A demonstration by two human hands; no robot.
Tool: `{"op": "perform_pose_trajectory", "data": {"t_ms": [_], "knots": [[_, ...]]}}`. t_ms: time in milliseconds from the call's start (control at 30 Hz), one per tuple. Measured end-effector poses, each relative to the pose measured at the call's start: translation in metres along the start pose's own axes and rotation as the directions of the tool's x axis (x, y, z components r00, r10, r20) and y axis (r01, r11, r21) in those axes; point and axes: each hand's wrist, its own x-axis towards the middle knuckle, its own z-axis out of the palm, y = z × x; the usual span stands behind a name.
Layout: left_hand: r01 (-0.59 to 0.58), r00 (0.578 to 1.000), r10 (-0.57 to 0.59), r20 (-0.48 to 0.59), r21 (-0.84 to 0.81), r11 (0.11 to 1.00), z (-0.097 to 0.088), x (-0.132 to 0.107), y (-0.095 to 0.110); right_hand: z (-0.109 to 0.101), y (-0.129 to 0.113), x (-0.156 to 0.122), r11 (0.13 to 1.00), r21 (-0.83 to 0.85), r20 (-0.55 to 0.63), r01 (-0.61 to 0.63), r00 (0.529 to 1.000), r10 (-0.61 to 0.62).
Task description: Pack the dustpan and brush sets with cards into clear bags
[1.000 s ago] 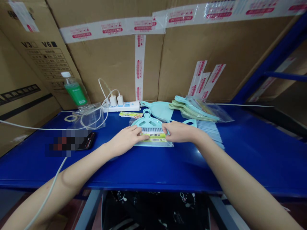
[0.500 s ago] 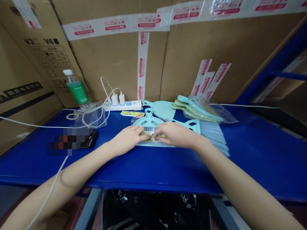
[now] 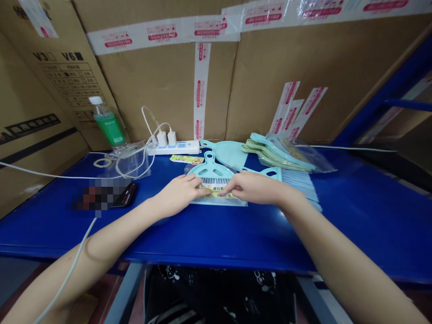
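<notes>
A light teal mini dustpan-and-brush set in a clear plastic bag (image 3: 212, 173) lies flat on the blue table (image 3: 209, 234) in front of me. My left hand (image 3: 178, 193) rests on the bag's left side, fingers pressed down on its yellow label card (image 3: 216, 192). My right hand (image 3: 253, 188) lies on the right side, fingertips pressing the same label from the other end. Both hands are flat on the bag, fingers extended. A loose teal brush (image 3: 293, 180) lies just behind my right wrist.
Behind are a loose teal dustpan (image 3: 229, 153), a stack of bagged sets (image 3: 286, 153), a spare label card (image 3: 186, 159), a white power strip with chargers (image 3: 175, 145), a green bottle (image 3: 108, 126), empty clear bags (image 3: 130, 162), a dark phone (image 3: 124, 195) and a cardboard box wall.
My right hand slid left from the bag's right edge onto the label, meeting the left fingertips. The left hand stayed nearly still.
</notes>
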Motion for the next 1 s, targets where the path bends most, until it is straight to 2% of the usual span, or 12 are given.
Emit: {"op": "perform_pose_trajectory", "data": {"t_ms": [567,800,1000], "knots": [[0.018,0.998,-0.022,-0.067,-0.060,0.998,-0.002,-0.005,-0.007,-0.006,0.009,-0.008,0.989,0.011,0.046,-0.148,0.988,0.147],[0.028,0.998,-0.033,-0.056,-0.093,0.995,-0.003,-0.008,-0.011,-0.010,0.009,-0.009,0.978,-0.011,0.019,-0.207,0.978,0.207],[0.034,0.995,-0.045,-0.092,-0.122,0.992,-0.003,-0.011,-0.016,-0.011,0.010,-0.011,0.968,0.000,0.001,-0.250,0.968,0.250]]}}
